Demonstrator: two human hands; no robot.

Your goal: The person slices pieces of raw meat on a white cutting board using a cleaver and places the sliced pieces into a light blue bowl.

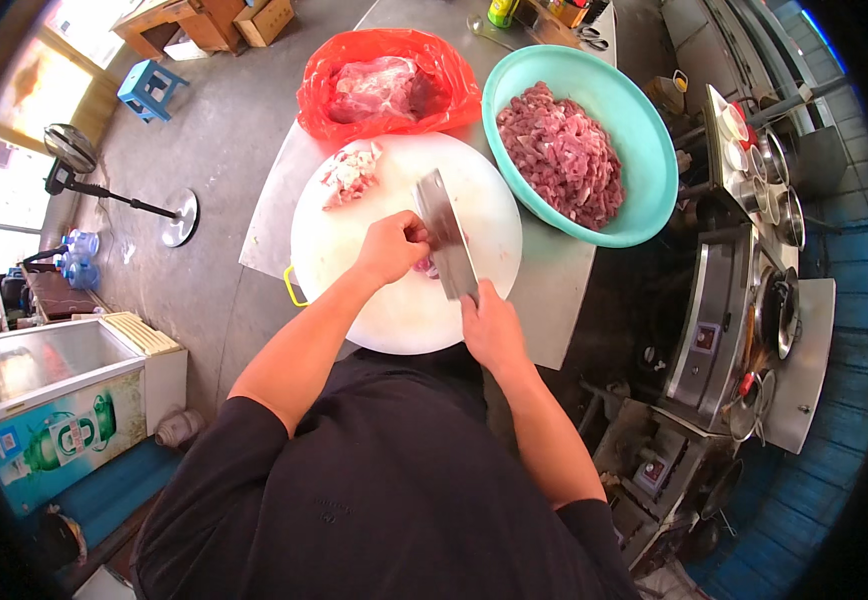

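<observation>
A round white cutting board (374, 315) lies before me. My right hand (492, 326) grips the handle of a broad metal cleaver (445, 232), its blade slanting up and left over the board. My left hand (395, 246) is curled at the blade's left side, the fingertips hidden. A small piece of red meat (426, 266) shows beside my left fingers, partly covered by the blade; whether they hold it is unclear. Pale fatty trimmings (351, 176) sit at the board's upper left.
Behind the board, a red plastic bag (314, 97) holds a large chunk of meat (375, 88). A turquoise basin (647, 161) with chopped meat (565, 157) stands right on the metal table (554, 300). Scissors (593, 39) and a ladle (476, 26) lie farther back. Stoves (693, 330) stand right.
</observation>
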